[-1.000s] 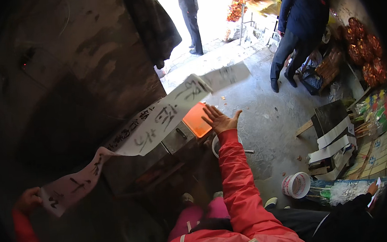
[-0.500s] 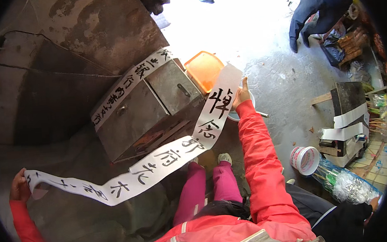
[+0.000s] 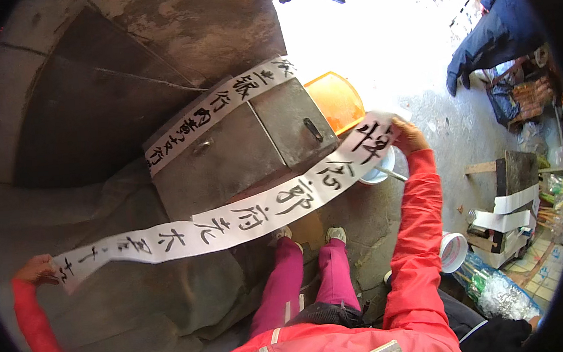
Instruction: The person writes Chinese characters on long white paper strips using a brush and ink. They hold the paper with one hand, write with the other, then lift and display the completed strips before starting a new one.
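From afar, I am watching two bare hands holding a long white paper strip (image 3: 233, 229), brushed with black characters, out in front of pink-trousered legs (image 3: 283, 282). The left hand (image 3: 35, 269) is gripping one end, fingers closed on the paper; the right hand (image 3: 410, 136) is pinching the other, its fingers nearly together with the paper between. The strip is bowing gently, passing on the near side of a metal cabinet (image 3: 245, 139), where a second lettered strip (image 3: 220, 108) is lying along the far edge. I am judging the step in hand as spreading the strip lengthwise; the next move is probably calling for firm pinches and a light, even pull, against tearing.
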Action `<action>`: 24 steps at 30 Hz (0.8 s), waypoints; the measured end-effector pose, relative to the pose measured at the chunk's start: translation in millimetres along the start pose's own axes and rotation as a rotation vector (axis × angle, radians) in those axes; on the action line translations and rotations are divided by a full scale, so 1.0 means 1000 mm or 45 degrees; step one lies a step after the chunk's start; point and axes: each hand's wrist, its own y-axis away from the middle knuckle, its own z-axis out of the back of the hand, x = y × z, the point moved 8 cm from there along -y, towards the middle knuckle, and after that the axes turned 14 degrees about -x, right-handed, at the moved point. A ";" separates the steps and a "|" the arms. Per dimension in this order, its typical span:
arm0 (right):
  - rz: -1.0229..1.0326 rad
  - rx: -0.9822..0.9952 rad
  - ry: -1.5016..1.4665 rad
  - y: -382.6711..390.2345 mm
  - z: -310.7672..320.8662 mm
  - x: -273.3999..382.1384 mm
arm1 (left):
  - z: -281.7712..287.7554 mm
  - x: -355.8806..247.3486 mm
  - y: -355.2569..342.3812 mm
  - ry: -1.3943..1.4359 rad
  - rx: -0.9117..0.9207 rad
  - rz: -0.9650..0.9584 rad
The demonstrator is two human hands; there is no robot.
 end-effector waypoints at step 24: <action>0.031 -0.440 0.118 -0.180 -0.078 -0.041 | -0.169 0.104 -0.383 -0.833 -0.017 -0.031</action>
